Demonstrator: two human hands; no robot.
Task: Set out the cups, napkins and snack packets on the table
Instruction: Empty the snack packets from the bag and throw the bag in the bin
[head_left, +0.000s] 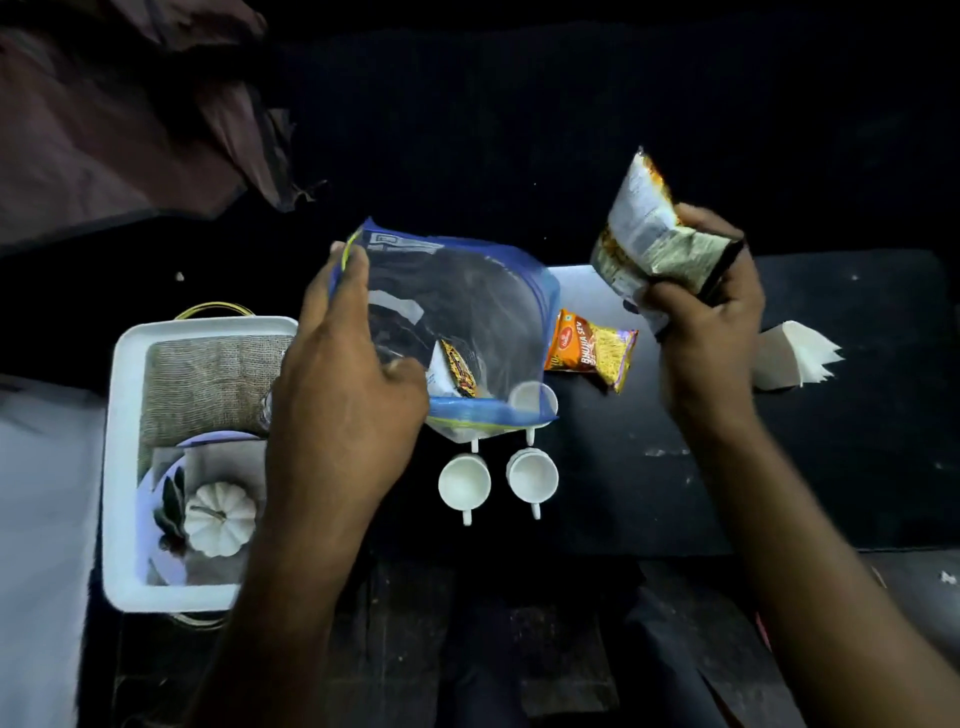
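Observation:
My left hand (343, 384) grips a clear zip bag with blue edges (467, 312), held up over the black table (649, 467). One snack packet (457, 371) still lies inside the bag. My right hand (706, 332) holds a silvery snack packet (649, 244) up above the table's right side. An orange snack packet (592, 348) lies flat on the table between the two hands. Two white cups (464, 480) (532, 475) stand in front of the bag, and a third cup (532, 400) shows partly behind it. A stack of white napkins (789, 358) lies at the right.
A white tray (122, 415) at the left holds a burlap cloth (208, 379), a plate and a small white pumpkin (221, 517). A brown cloth (130, 119) hangs at the far left. The surroundings are very dark.

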